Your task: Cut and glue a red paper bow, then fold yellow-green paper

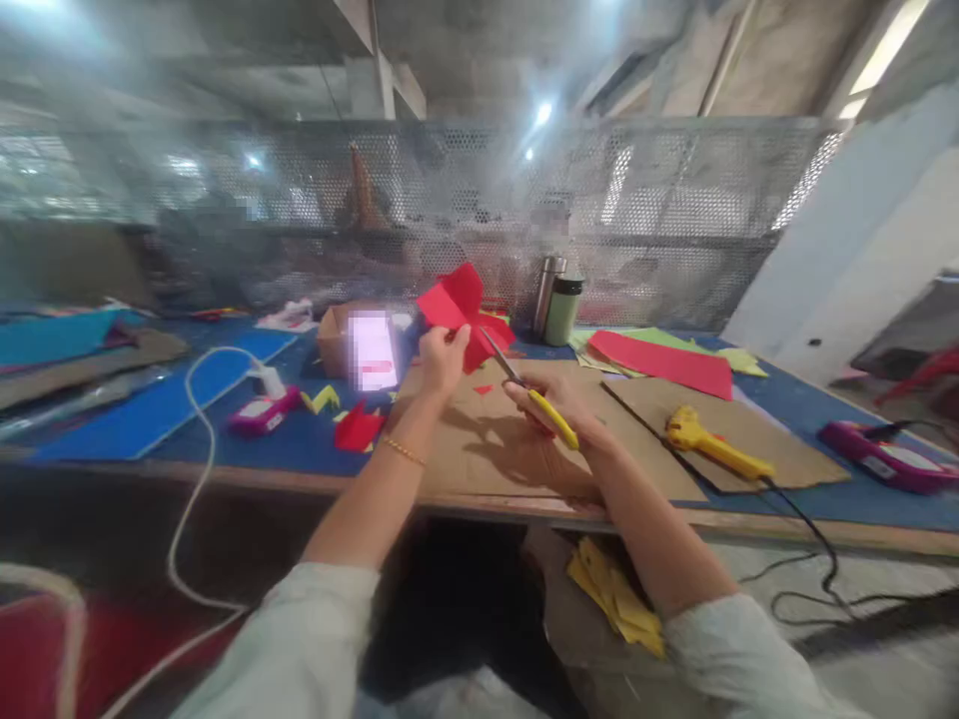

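My left hand (444, 359) pinches a folded piece of red paper (463, 292) with several petal-like flaps, held up above the table. In my right hand (558, 401) is a pair of scissors (550, 417) with yellow handles, my fingers wrapped round them. The blades point up and left, and their tips meet the lower right part of the red paper. Whether the blades are apart I cannot tell. Under both hands lies a brown cardboard sheet (450, 454), with a small red scrap (483, 389) on it.
A yellow glue gun (715, 446) rests on cardboard at the right, its black cord hanging over the edge. A phone (373, 350) leans on a box (332, 338). Behind stand a green bottle (563, 312) and a steel flask (548, 285). Red paper (663, 361) lies back right; purple power strip (262, 411) left.
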`<state>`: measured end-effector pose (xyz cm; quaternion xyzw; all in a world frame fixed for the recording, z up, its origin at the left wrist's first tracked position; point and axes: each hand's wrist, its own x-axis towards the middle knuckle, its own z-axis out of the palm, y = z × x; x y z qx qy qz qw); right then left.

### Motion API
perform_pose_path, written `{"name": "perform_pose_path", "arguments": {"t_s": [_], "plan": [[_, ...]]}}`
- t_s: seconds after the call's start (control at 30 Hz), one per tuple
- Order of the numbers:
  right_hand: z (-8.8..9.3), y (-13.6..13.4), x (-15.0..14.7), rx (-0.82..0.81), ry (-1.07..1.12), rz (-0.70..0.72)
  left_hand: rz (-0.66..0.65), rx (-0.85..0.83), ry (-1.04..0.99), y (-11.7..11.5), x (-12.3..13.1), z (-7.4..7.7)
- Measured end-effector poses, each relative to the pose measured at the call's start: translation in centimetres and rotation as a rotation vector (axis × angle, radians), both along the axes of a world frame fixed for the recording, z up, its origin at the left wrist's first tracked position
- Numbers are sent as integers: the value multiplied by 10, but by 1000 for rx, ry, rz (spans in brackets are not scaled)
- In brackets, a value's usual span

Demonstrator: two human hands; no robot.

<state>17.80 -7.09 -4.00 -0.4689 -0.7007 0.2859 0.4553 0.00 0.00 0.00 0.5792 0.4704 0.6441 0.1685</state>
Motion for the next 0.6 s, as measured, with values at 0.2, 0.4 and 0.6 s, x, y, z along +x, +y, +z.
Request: {"name": "perform_pose_path", "arguments": {"t_s": [0.2, 0.4, 0.6], "plan": [[2, -2, 0, -30, 9, 9, -2, 19, -16, 2, -1, -2], [3, -4, 0, -61, -2, 0, -24, 28, -48, 1, 0, -3], [4, -5, 1, -59, -30, -5, -4, 43, -39, -2, 2, -1]]}}
